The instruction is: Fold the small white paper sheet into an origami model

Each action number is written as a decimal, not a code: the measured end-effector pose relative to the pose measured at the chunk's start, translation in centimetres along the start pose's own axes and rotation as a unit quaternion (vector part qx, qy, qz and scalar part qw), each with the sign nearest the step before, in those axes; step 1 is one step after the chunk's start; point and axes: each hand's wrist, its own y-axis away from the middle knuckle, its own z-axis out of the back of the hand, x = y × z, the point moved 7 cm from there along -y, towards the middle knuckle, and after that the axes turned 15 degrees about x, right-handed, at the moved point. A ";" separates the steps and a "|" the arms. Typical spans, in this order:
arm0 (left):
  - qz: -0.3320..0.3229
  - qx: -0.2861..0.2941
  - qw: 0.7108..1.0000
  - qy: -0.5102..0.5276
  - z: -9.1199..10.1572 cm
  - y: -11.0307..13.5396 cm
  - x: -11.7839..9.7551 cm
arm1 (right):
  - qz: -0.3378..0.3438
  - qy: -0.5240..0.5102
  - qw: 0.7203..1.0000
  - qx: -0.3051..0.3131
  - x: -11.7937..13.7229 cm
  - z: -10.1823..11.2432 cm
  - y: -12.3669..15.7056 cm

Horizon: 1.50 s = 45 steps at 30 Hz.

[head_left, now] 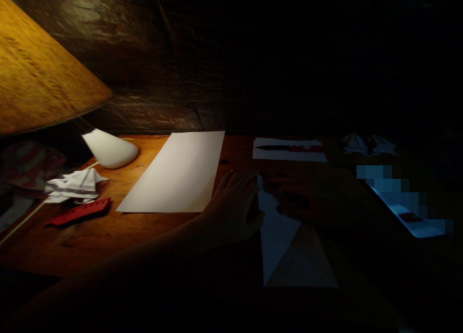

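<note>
A creased sheet of paper (280, 246), with folds meeting along diagonals, lies in shadow on the wooden table. My left hand (237, 200) rests at its far left edge, fingers stretched out and the thumb near the paper. Across the far part of the sheet is my right hand (294, 195), very dark, seemingly touching the paper. Deep shadow hides how its fingers are set. Left of my hands lies a plain white sheet (177, 174). Beyond them, a knife with a red handle (307, 149) lies on a small stack of white paper (289, 157).
A lampshade (43, 77) overhangs the left side, above a white lamp base (114, 150). Nearby are a folded paper figure (77, 184) and a red notched object (79, 212). Two more paper figures (356, 144) and a phone-like bright slab (408, 215) lie at right. A dark wall stands behind.
</note>
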 end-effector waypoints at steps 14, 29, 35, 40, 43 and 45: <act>-0.011 0.012 1.000 0.013 -0.3 -0.3 0.5 | 0.015 0.011 1.000 -0.006 0.2 -0.1 -0.1; -0.014 0.009 1.000 -0.007 0.0 -0.2 0.3 | 0.022 0.003 1.000 -0.001 0.2 0.0 -0.2; -0.018 0.023 0.999 0.020 -0.1 -0.3 0.9 | -0.016 0.018 0.999 0.024 0.0 -0.1 -0.3; -0.026 0.025 0.999 0.026 -0.1 -0.4 1.0 | -0.011 0.021 1.000 0.010 0.0 -0.1 -0.3; -0.019 0.023 0.999 0.019 -0.2 -0.4 1.0 | -0.019 0.021 1.000 0.006 0.0 -0.1 -0.3; -0.015 0.022 1.000 0.015 -0.2 -0.4 0.9 | -0.019 0.019 1.000 0.002 0.1 -0.1 -0.3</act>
